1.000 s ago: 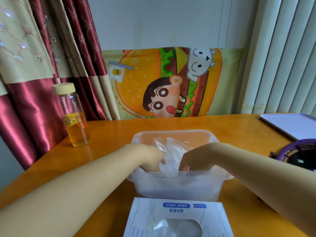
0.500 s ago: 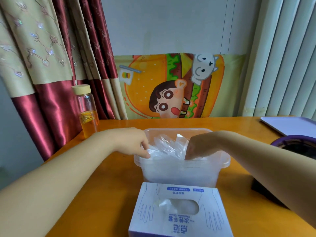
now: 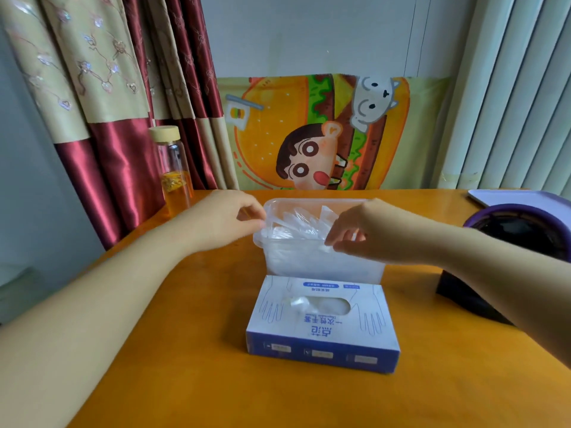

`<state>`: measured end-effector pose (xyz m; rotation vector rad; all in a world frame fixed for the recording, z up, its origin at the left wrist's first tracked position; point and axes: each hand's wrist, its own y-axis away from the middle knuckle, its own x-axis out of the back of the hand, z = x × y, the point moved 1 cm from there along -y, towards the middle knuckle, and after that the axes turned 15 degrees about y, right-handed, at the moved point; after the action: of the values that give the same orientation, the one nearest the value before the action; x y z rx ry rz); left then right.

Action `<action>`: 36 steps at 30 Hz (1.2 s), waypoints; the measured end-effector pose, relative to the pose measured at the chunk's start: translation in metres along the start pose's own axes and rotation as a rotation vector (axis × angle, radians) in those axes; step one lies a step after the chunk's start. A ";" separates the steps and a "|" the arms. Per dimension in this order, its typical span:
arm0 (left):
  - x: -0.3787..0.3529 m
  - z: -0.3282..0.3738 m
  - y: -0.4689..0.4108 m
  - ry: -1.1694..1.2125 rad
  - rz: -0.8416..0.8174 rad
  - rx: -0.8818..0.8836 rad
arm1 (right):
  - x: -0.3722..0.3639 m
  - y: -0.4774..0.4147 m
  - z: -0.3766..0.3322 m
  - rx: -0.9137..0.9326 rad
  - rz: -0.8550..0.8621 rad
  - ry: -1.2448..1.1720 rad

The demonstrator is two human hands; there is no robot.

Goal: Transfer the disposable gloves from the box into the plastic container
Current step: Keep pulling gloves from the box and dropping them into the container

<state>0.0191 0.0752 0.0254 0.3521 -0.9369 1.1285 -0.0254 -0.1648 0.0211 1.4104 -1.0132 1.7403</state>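
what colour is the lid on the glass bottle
Pale cream-yellow: the lid of the bottle, seen in the head view.

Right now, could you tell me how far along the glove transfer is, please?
Done: a heap of clear gloves sits in the plastic container. In hand: left hand and right hand are at its rim, by that heap. Left: more gloves show in the glove box opening.

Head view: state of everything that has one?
plastic container, lidless, holds gloves
gloves, loose pile in container
box, top slot open, gloves showing inside
bottle, capped, part full of orange liquid
left grip, hand at container's left rim, hold unclear
right grip, hand at near rim, hold unclear
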 end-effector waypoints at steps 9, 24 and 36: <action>-0.075 -0.012 0.025 -0.216 -0.534 0.065 | -0.076 0.004 -0.026 0.119 -0.309 0.076; -0.087 -0.012 0.032 -0.075 -0.531 0.064 | -0.057 0.008 -0.041 0.172 0.305 0.060; -0.079 -0.018 0.028 0.051 -0.512 0.133 | 0.019 0.012 0.003 -0.388 0.602 -0.367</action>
<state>-0.0067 0.0508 -0.0522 0.6292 -0.6734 0.7247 -0.0381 -0.1731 0.0383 1.2660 -2.0201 1.5601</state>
